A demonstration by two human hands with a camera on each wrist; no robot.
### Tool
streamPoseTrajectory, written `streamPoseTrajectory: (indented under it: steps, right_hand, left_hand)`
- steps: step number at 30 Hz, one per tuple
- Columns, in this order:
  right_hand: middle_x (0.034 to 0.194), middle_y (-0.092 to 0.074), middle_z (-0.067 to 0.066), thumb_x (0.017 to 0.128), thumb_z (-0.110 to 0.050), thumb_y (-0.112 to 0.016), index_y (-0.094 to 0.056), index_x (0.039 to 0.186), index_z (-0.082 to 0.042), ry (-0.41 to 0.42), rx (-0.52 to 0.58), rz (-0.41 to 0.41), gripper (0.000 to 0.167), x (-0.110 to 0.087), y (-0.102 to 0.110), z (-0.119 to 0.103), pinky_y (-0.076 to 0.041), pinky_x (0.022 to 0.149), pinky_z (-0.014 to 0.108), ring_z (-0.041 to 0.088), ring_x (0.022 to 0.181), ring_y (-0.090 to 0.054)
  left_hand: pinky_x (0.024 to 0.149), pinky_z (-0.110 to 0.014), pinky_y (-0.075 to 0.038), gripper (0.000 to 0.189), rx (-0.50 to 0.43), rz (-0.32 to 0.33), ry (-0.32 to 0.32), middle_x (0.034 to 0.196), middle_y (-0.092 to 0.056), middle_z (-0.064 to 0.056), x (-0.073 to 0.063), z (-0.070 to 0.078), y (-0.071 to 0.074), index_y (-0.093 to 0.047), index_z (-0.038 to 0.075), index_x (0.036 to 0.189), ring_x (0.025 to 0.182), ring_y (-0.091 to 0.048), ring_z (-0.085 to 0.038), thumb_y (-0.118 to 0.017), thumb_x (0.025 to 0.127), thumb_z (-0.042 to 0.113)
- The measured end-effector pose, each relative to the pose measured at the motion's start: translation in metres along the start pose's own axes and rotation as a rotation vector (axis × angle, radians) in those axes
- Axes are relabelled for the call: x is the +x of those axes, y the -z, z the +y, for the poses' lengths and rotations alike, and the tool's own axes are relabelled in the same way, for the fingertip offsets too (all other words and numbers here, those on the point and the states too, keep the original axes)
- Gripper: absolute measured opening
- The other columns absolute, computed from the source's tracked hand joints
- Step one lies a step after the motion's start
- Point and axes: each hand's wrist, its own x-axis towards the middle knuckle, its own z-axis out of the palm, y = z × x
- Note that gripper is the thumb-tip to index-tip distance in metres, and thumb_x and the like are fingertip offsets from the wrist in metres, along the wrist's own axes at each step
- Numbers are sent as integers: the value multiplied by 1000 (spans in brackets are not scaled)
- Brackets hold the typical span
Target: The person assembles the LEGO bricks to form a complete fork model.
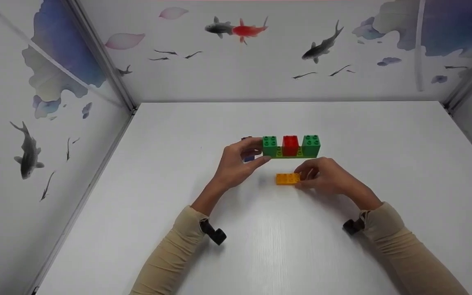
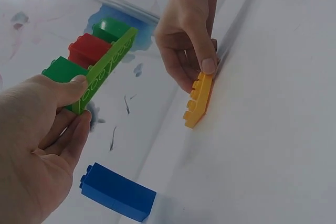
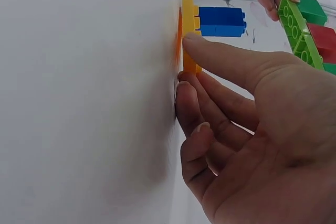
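My left hand (image 1: 236,164) pinches the left end of a long lime-green building plate (image 2: 109,69), lifted above the table. Standing on that plate in a row are a green brick (image 1: 269,146), a red brick (image 1: 290,146) and another green brick (image 1: 311,146), with gaps between them. Nearer to me, my right hand (image 1: 329,177) pinches the right end of a flat yellow-orange brick (image 1: 287,179) low at the tabletop, its studs upward. A tall blue block (image 2: 118,192), seemingly stacked bricks, stands beyond the left fingers, which partly hide it in the head view.
The white table (image 1: 285,246) has a back edge along a wall painted with fish. A side wall (image 1: 2,164) rises at the left, and another panel stands at the far right. Each wrist carries a small black camera (image 1: 218,236).
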Motion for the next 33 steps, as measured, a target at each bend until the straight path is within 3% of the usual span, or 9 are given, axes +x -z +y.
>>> streamPoseTrajectory:
  steps: [10, 19, 26, 33]
  right_hand:
    - [107, -79, 4, 93, -32, -88, -76, 131, -11, 21, 17, 7, 45, -1, 8, 0, -58, 83, 33, 23, 95, -68]
    - [108, -76, 4, 90, -50, -88, -71, 135, -16, 101, 71, 184, 59, -11, 27, -7, -57, 77, 26, 24, 94, -67]
    - [115, -75, 5, 95, -42, -85, -71, 128, -13, 113, 73, 324, 47, -18, 36, -12, -54, 79, 19, 23, 103, -65]
    - [115, -75, 2, 95, -35, -86, -73, 124, -13, 142, 69, 347, 39, -22, 40, -14, -52, 82, 13, 26, 108, -64]
  left_hand:
    - [109, -35, -60, 49, 19, -8, 14, 135, -75, -4, -1, -2, -3, -68, 14, 143, 122, -74, -16, -83, 98, 23]
    - [111, -48, -58, 48, -16, -3, -10, 133, -77, -3, 0, -5, -2, -69, 13, 142, 122, -74, -15, -84, 97, 22]
    - [111, -46, -59, 48, -10, 5, -13, 133, -77, -3, -1, -7, -3, -69, 12, 141, 121, -74, -15, -84, 97, 24]
    - [113, -53, -57, 48, -12, -4, -7, 133, -77, -4, -1, -9, -5, -68, 12, 142, 122, -74, -16, -83, 98, 24]
